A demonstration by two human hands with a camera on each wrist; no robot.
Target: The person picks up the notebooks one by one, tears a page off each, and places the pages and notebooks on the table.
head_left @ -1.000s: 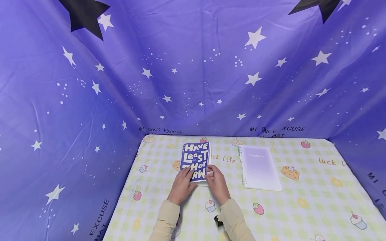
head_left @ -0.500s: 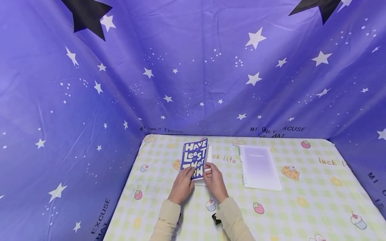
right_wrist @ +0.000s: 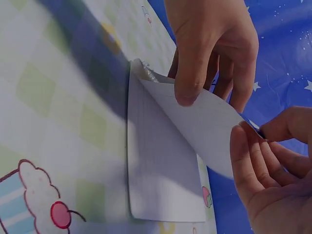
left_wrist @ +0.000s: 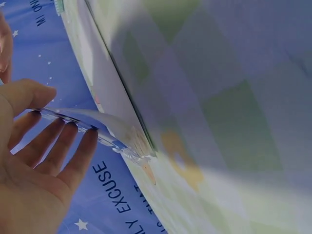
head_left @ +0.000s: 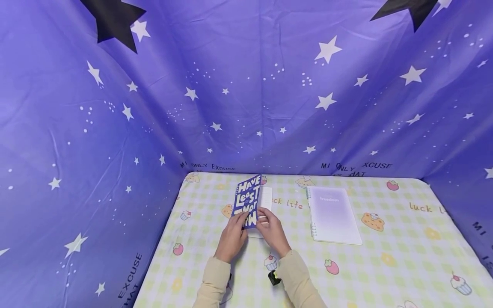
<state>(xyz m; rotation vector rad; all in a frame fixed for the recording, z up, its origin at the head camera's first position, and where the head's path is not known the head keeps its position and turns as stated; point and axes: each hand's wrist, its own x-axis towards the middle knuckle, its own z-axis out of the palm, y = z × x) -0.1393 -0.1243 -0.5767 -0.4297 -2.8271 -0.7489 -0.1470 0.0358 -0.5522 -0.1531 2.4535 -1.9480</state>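
A spiral notebook with a dark blue cover in bold white lettering lies partly unfolded at the table's left middle. Its cover is lifted and curved on the coil side, above the white pages. My left hand pinches the lower part of this cover; in the left wrist view the left hand has the thumb on the inner side and the fingers on the printed side. At the cover's free edge, my right hand pinches it between thumb and fingers, as the right hand shows in the right wrist view.
To the right lies a closed pale purple spiral notebook marked "freedom". Both rest on a checked tablecloth with cartoon prints. A purple star-patterned curtain stands behind and at both sides of the table.
The blue cover has been raised and tilted leftwards, baring more of the white page beneath. My right hand has shifted slightly left with its edge, while the left hand stays nearly in place.
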